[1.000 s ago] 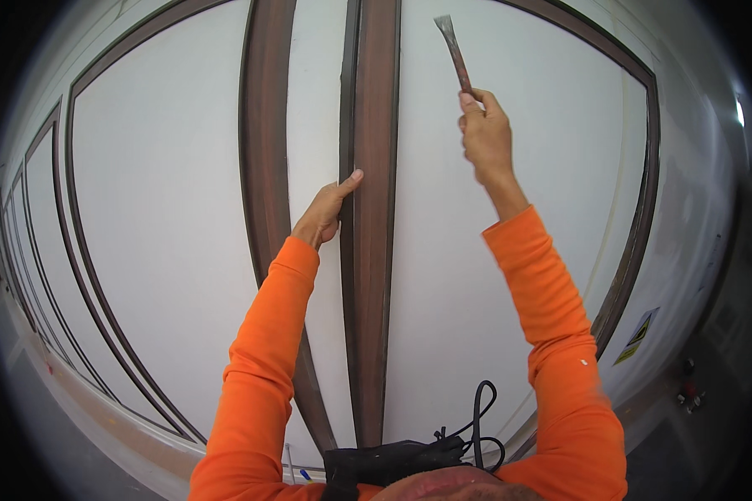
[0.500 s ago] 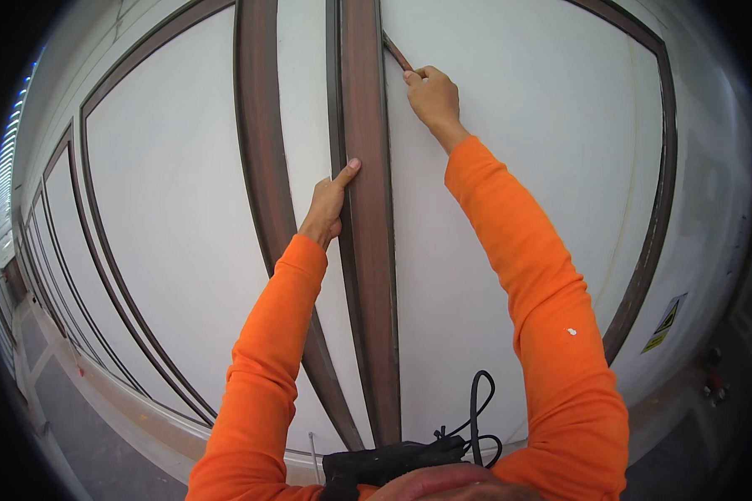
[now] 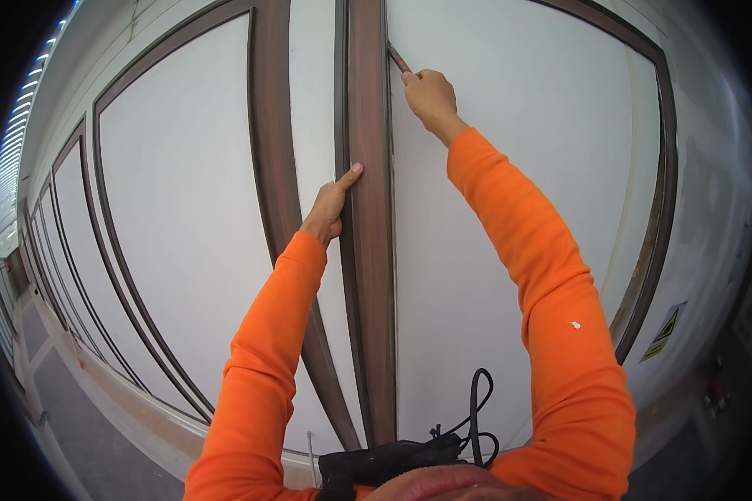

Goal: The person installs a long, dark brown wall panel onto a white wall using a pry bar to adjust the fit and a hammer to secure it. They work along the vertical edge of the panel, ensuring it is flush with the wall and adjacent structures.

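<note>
A long dark brown wood-grain upright (image 3: 370, 225) runs down the middle of a white panelled wall. My left hand (image 3: 332, 204) grips its left edge, with the thumb lying on the front and the fingers curled at the side. Higher up and to the right, my right hand (image 3: 431, 100) is closed around a thin tool with a brown handle (image 3: 399, 60). The tool's tip meets the upright's right edge, beside the large white panel (image 3: 510, 209). What kind of tool it is, I cannot make out.
Another brown upright (image 3: 274, 125) stands left of the white strip. More brown-framed panels (image 3: 175, 200) recede leftward above a grey floor (image 3: 100, 442). Below my arms are a black pouch (image 3: 384, 459) and a looped black cable (image 3: 475, 409). A yellow-and-black warning label (image 3: 664, 332) is at right.
The view has shifted slightly, bringing the uprights a little rightward. The tool tip sits slightly lower along the upright's edge. My left hand keeps its hold.
</note>
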Action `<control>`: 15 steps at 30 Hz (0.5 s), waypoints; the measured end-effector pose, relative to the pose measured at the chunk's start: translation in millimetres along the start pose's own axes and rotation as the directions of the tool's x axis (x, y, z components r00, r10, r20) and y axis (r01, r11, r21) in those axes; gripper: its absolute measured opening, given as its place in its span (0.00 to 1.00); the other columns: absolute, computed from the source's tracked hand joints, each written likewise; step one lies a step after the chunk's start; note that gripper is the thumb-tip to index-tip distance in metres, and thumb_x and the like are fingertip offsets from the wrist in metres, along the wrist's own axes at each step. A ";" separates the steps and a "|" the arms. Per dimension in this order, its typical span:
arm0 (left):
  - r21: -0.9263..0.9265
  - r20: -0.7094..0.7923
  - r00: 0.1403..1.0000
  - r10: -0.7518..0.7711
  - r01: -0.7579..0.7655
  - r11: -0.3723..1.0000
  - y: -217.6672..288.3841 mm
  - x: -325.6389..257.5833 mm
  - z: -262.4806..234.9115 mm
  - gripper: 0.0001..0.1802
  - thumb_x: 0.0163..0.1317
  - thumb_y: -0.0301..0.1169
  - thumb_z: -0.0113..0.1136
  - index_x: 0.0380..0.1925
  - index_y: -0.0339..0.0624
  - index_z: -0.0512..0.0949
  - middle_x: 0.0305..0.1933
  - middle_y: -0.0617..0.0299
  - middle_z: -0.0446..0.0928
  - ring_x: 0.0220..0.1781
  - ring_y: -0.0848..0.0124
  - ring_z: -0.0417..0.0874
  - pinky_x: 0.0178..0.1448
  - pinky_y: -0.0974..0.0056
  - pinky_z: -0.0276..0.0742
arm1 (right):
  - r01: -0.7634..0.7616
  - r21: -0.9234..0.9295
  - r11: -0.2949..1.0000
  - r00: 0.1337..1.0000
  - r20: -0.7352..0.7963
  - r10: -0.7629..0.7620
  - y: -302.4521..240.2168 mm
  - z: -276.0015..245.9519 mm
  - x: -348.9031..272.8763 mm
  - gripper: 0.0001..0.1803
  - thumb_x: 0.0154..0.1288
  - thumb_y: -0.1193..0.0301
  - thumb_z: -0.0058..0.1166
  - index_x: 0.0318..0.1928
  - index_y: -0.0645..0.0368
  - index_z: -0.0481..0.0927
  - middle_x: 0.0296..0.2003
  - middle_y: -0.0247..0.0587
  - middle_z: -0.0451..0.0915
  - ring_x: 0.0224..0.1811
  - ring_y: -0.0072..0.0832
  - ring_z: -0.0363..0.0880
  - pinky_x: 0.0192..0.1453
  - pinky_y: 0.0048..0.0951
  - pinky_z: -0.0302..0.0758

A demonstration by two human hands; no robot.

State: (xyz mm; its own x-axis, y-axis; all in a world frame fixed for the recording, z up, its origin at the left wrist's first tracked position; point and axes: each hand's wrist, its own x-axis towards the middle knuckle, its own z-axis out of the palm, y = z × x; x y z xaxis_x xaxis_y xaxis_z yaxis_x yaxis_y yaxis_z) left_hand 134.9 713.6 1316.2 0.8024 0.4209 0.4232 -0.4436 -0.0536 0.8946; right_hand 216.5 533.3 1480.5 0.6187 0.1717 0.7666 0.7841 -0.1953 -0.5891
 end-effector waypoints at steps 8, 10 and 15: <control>0.025 0.031 0.999 -0.005 0.004 1.000 9.8 -5.0 9.8 0.57 0.58 0.60 0.69 0.63 0.11 0.62 0.64 0.24 0.69 0.68 0.39 0.73 0.69 0.46 0.74 | 0.144 -0.052 0.988 0.968 -0.203 -0.151 3.2 12.5 28.6 0.21 0.73 0.55 0.49 0.47 0.60 0.83 0.42 0.49 0.86 0.47 0.44 0.85 0.52 0.44 0.78; 0.026 0.030 0.999 0.027 -0.028 0.999 9.4 -7.4 12.4 0.57 0.58 0.60 0.69 0.63 0.12 0.63 0.63 0.27 0.70 0.67 0.41 0.74 0.69 0.47 0.74 | 0.144 -0.084 0.986 0.957 -0.241 -0.160 -3.7 13.2 32.6 0.21 0.73 0.54 0.49 0.47 0.60 0.83 0.41 0.49 0.86 0.46 0.44 0.85 0.52 0.43 0.78; -0.022 0.041 0.999 0.004 -0.004 1.000 7.2 -12.0 4.3 0.56 0.57 0.61 0.70 0.63 0.14 0.65 0.62 0.29 0.72 0.67 0.43 0.75 0.69 0.48 0.74 | 0.002 0.190 0.982 1.000 -0.025 0.003 -10.1 9.1 35.5 0.21 0.74 0.54 0.50 0.44 0.61 0.82 0.29 0.42 0.82 0.30 0.35 0.80 0.36 0.38 0.75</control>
State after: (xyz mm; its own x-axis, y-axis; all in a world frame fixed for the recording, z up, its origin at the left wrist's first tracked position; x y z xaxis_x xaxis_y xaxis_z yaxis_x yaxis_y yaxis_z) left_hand 123.8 704.2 1318.2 0.8161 0.3832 0.4327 -0.4553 -0.0351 0.8897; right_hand 231.0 550.2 1511.3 0.6195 0.1473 0.7710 0.7803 -0.0082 -0.6254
